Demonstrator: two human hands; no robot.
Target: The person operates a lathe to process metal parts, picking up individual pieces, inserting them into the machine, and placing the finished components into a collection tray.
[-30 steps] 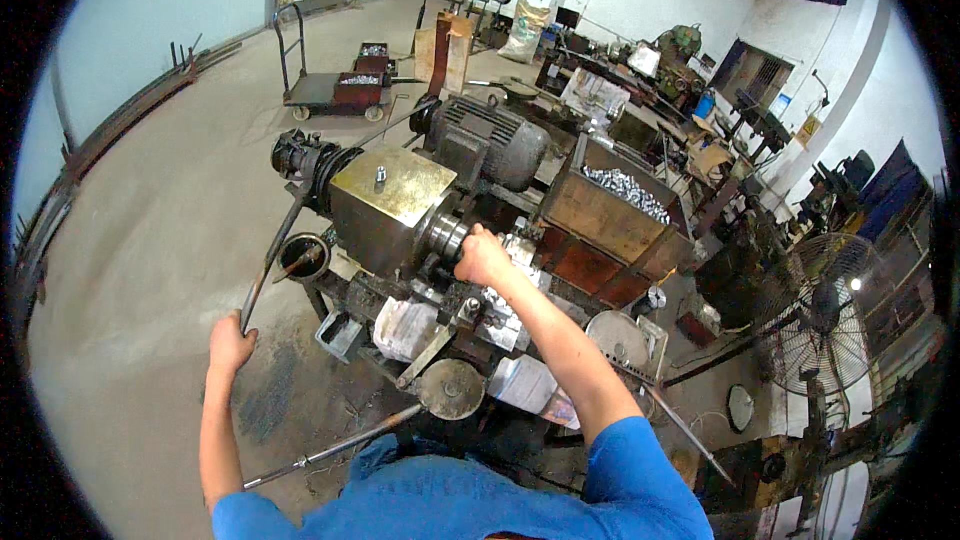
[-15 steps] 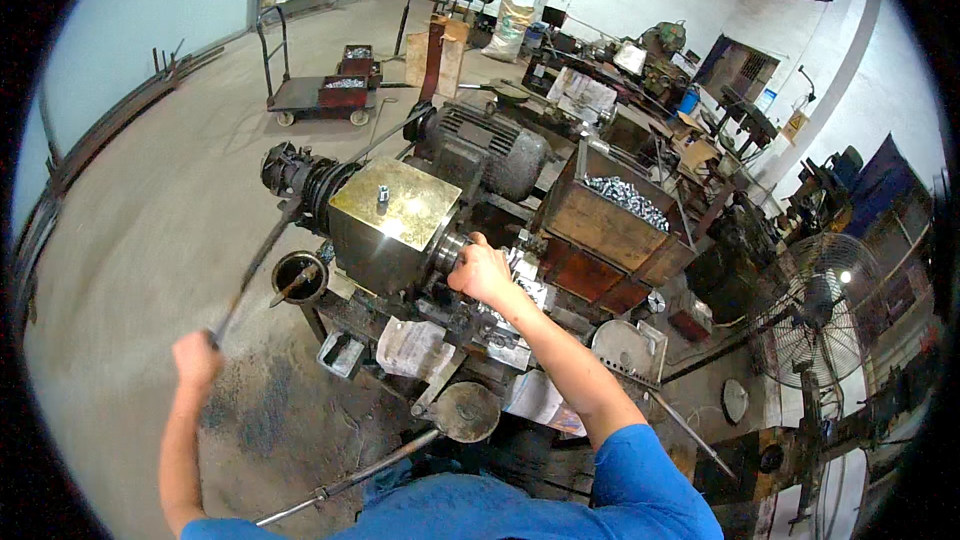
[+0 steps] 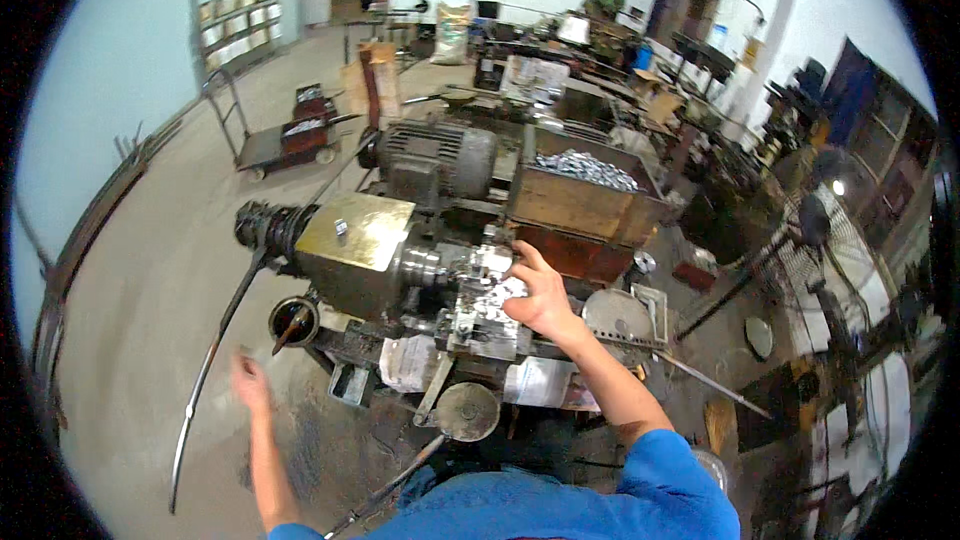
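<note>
A small metal lathe stands in front of me, with a brass-coloured top on its headstock [image 3: 352, 232] and a shiny chuck [image 3: 425, 267]. My right hand [image 3: 545, 298] is over the right side of the silvery tool slide [image 3: 487, 305], thumb and fingers apart; whether it touches is unclear. My left hand [image 3: 250, 380] hangs left of the machine, smeared by motion. It is apart from the long metal lever [image 3: 208, 365], which slants down from the headstock's left end. A small metal part [image 3: 341, 227] lies on the headstock top.
Behind the slide, a deep box [image 3: 585, 202] holds many small metal parts. An electric motor [image 3: 437, 155] sits behind the headstock. A round pot [image 3: 293, 323] is at the front left, a fan [image 3: 815, 220] at right, and a trolley [image 3: 270, 148] farther back.
My left hand has let go of the lever and moved right; the lever now hangs steeper. My right hand has left the chuck for the slide. The view has shifted.
</note>
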